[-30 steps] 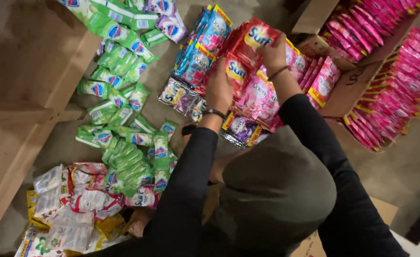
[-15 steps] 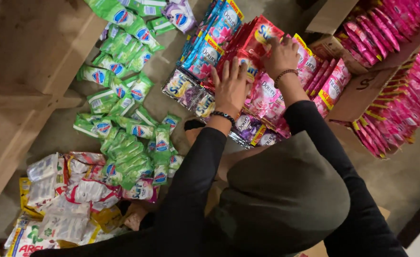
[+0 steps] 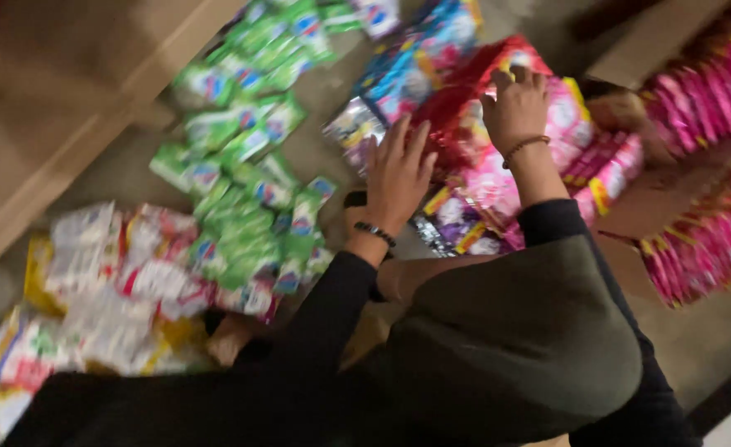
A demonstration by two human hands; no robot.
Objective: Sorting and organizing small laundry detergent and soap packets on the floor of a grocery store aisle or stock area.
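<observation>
Still pressing down on the red sachet pack (image 3: 473, 99) amid the floor's heaped packets: right hand (image 3: 516, 106) curling over its top edge, left hand (image 3: 399, 175) now sliding lower, fingers spread flat. Pink sachets (image 3: 498, 178) lying just beneath, green ones (image 3: 241, 165) spreading off to the left.
</observation>
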